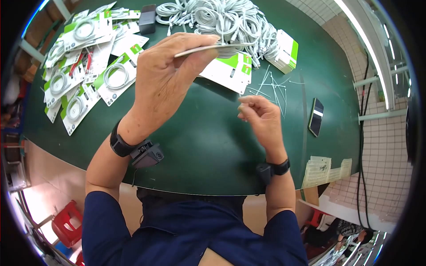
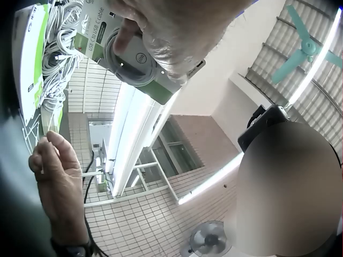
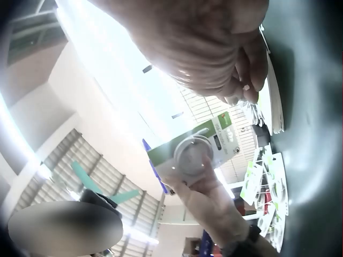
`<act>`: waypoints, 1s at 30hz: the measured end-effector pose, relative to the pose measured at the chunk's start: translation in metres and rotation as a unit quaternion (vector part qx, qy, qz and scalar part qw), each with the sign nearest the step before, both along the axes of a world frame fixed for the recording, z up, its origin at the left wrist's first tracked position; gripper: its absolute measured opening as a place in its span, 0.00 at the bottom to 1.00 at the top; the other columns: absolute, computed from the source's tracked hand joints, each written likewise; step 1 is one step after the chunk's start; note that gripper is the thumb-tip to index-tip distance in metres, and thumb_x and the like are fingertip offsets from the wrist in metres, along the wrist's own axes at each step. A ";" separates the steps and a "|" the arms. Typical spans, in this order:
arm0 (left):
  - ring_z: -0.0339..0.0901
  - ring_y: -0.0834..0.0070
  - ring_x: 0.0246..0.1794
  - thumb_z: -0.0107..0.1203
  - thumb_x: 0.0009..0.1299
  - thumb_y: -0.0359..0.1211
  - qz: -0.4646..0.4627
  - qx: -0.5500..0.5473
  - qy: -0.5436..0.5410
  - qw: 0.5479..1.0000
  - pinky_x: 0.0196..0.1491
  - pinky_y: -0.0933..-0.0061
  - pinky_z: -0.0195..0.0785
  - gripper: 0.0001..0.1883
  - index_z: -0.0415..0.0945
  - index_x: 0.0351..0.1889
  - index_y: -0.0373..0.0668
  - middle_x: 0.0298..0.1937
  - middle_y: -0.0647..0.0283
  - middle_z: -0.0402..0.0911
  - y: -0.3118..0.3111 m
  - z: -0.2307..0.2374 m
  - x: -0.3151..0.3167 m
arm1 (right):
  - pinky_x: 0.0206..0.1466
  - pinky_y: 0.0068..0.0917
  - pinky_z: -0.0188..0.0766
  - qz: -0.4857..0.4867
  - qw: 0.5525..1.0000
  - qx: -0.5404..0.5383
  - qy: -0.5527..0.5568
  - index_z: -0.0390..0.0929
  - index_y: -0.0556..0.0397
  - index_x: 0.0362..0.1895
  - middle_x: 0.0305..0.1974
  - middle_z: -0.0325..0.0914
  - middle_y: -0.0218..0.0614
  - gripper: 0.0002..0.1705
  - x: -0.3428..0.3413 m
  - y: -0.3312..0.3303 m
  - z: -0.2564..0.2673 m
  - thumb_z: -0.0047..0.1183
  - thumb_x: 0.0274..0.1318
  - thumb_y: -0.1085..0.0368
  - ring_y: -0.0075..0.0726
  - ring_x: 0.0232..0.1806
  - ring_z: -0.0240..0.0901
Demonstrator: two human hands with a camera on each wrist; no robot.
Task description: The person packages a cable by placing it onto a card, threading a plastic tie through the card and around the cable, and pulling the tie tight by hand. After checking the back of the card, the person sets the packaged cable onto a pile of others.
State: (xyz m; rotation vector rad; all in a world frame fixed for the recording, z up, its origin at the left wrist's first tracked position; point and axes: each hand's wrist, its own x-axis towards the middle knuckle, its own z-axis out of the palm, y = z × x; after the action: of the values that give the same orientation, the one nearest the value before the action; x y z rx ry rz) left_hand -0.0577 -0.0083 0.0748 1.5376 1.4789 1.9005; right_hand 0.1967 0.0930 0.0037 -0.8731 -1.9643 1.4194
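1. Upper middle of the head view, we see the left grip (image 1: pixel 162 80) closed in a pinch on a cable card (image 3: pixel 222 131), which is nearly edge-on there; in the left wrist view we read "USB C to USB C cable".
2. A white coil (image 3: pixel 178 152) lies against the card's face.
3. Right of centre, the right grip (image 1: pixel 265 117) hovers over the green desk (image 1: pixel 199 155), fingertips together on a thin white strip (image 2: pixel 51 124), mostly hidden.
4. Near it we see loose white ties (image 1: pixel 275 86).
5. Top middle holds a cable heap (image 1: pixel 239 29); upper left, packaged cables (image 1: pixel 117 75); far right, a phone (image 1: pixel 316 117).
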 end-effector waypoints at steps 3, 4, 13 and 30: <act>0.88 0.69 0.49 0.72 0.70 0.30 0.012 0.034 0.121 0.992 0.52 0.72 0.79 0.15 0.88 0.53 0.34 0.49 0.54 0.91 0.005 -0.007 -0.001 | 0.44 0.23 0.79 -0.001 0.995 -0.066 0.071 0.85 0.64 0.53 0.42 0.87 0.35 0.11 0.016 0.012 0.005 0.60 0.71 0.72 0.24 0.40 0.83; 0.88 0.67 0.50 0.73 0.69 0.31 0.011 0.042 0.135 0.990 0.53 0.71 0.79 0.16 0.88 0.53 0.34 0.49 0.54 0.91 0.006 -0.009 0.000 | 0.45 0.23 0.79 -0.003 0.991 -0.087 0.097 0.85 0.64 0.53 0.42 0.87 0.36 0.11 0.019 0.014 0.009 0.60 0.71 0.73 0.25 0.41 0.84; 0.88 0.58 0.57 0.78 0.65 0.35 -0.016 0.053 0.197 0.979 0.60 0.65 0.79 0.20 0.88 0.51 0.35 0.52 0.52 0.90 0.013 -0.025 0.014 | 0.53 0.27 0.83 -0.029 0.986 -0.040 0.162 0.86 0.64 0.56 0.43 0.87 0.37 0.12 0.030 0.021 0.024 0.57 0.73 0.75 0.31 0.45 0.85; 0.88 0.50 0.58 0.80 0.60 0.32 -0.054 0.108 0.266 0.956 0.59 0.58 0.82 0.20 0.79 0.42 0.38 0.51 0.51 0.89 0.023 -0.051 0.026 | 0.41 0.23 0.84 -0.030 0.953 0.231 0.195 0.89 0.57 0.47 0.51 0.82 0.44 0.12 0.029 0.019 0.017 0.63 0.63 0.82 0.29 0.41 0.84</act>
State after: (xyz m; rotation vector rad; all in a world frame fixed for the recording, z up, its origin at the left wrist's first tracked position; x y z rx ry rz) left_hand -0.0320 0.0144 0.0241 2.3204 1.3638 1.7055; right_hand 0.2256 0.1116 0.0212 -0.3972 -1.8285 0.9425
